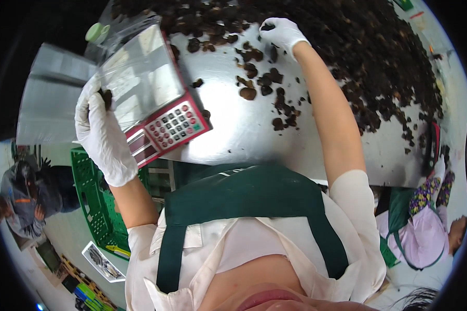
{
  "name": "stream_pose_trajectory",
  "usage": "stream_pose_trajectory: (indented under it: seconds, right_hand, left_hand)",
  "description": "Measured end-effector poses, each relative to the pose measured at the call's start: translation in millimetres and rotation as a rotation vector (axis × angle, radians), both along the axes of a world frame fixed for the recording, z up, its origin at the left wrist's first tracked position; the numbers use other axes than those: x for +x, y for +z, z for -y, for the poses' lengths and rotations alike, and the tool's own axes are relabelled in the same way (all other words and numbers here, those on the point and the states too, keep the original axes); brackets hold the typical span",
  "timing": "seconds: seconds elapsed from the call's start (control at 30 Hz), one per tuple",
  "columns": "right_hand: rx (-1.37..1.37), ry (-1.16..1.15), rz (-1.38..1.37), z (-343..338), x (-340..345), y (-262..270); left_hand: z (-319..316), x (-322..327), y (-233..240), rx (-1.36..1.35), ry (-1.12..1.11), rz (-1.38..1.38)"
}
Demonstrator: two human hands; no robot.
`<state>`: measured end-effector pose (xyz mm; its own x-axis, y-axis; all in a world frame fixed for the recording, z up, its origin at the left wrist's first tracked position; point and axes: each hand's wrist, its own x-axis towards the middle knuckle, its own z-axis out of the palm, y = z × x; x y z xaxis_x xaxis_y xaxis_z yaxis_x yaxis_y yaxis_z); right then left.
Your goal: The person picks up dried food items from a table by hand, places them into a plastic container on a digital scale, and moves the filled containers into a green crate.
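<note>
My left hand (105,140), in a white glove, is raised at the left edge of a red digital scale (171,124) with a keypad. A dark, mushroom-like piece (107,100) shows between its thumb and fingers. Clear plastic (140,77) covers the scale's weighing surface, where light glares. My right hand (283,34), also gloved, reaches to the near side of a large heap of dark, mushroom-like pieces (358,50). Its fingers are closed on one dark piece (267,27). Loose pieces (249,93) lie scattered on the metal table (225,128) between my hands.
Clear plastic sheets or bags (50,101) stand left of the scale, near a light green cap (97,32). Below my left arm is a green perforated crate (97,206). One person (35,194) is at the far left; another (416,237) works at the right end.
</note>
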<state>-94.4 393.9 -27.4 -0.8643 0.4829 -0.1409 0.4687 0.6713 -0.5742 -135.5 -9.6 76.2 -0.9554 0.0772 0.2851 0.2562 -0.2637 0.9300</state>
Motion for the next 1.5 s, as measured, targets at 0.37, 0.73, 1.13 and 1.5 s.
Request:
stream_pose_trajectory:
  seconds: [0.37,0.73,1.13,1.5]
  right_hand:
    - [-0.309,0.573,-0.603,255,-90,97]
    - [0.144,0.189,-0.374,129,2,55]
    - [0.021,0.012,-0.105,41,34,-32]
    - [-0.603,-0.257,-0.248,28,112,3]
  left_hand:
    - [42,-45,-25,-0.494,-0.156,-0.163]
    - [22,0,-21,-0.479,0.086,-0.347]
    - [-92,51,-70,-0.800,-0.428,-0.755]
    - [-190,28,-123,-1.245,-0.552,-0.705]
